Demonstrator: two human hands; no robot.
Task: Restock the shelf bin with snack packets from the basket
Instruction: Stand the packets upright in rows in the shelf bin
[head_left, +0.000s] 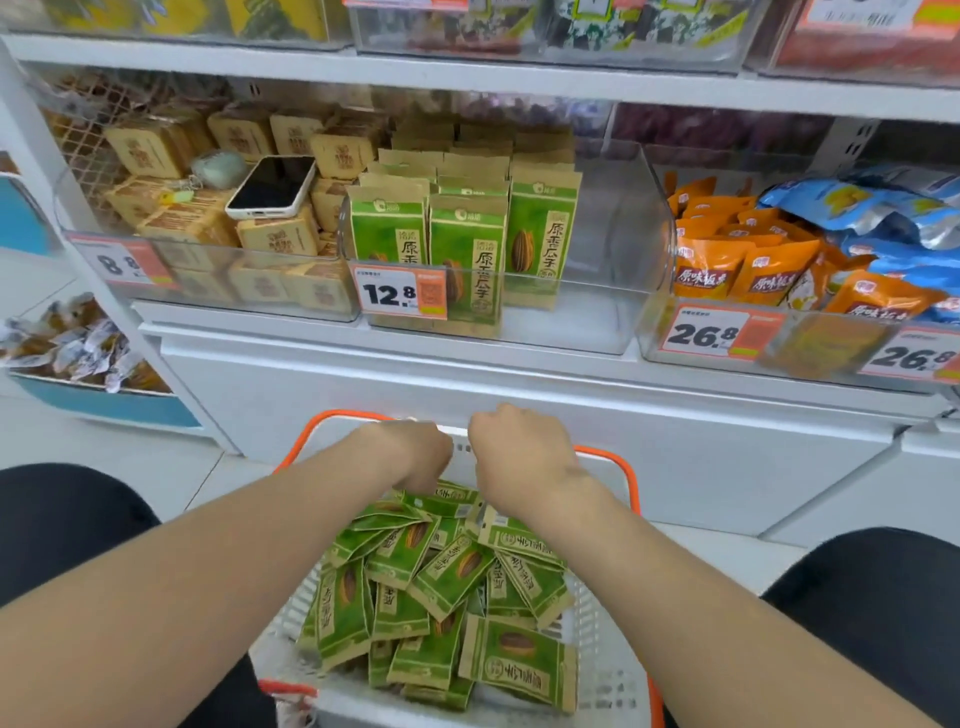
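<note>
A white mesh basket with an orange rim sits between my knees and holds a loose pile of green snack packets. Both hands reach down into its far end, backs toward me, fingers curled into the pile. My left hand grips a packet at the top of the heap. My right hand grips another packet that pokes out beneath its wrist. The fingertips are hidden. Above, the clear shelf bin holds matching green packets standing in rows on its left side.
A phone and a small pouch lie on brown packets in the left bin. Orange packets and blue packets fill the right bin. A white cabinet front stands below the shelf. A blue tray of wrapped sweets is at far left.
</note>
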